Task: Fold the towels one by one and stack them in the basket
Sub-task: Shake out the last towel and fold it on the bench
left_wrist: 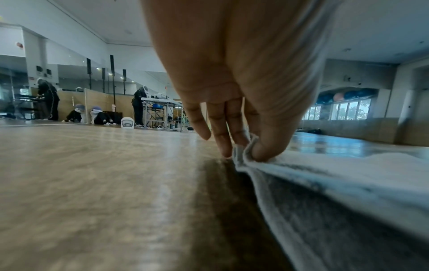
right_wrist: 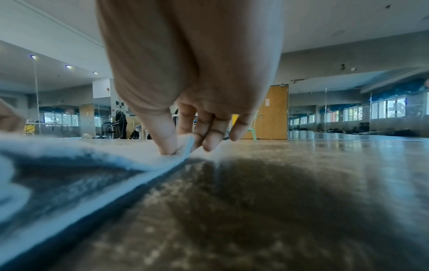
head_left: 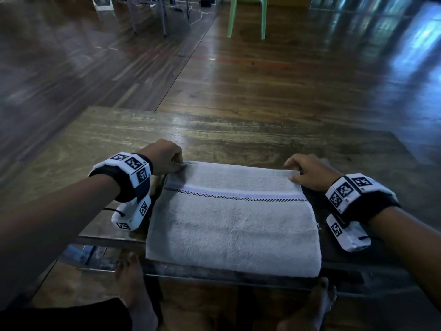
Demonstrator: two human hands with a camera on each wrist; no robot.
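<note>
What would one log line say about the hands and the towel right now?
towel: folded, flat on table | left hand: pinches its far-left corner | right hand: pinches its far-right corner

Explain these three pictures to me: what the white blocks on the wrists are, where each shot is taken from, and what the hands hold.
No machine here: a person works with bare hands. The wide picture comes from a camera worn on the head, looking down. The white blocks strapped at the wrists carry two more cameras; each looks along its hand, low over the table. On the table lies a folded pale towel with a striped band. The left hand pinches its far left corner, the right hand its far right corner; the close views show the cloth between thumb and fingers. A green chair stands beyond.
</note>
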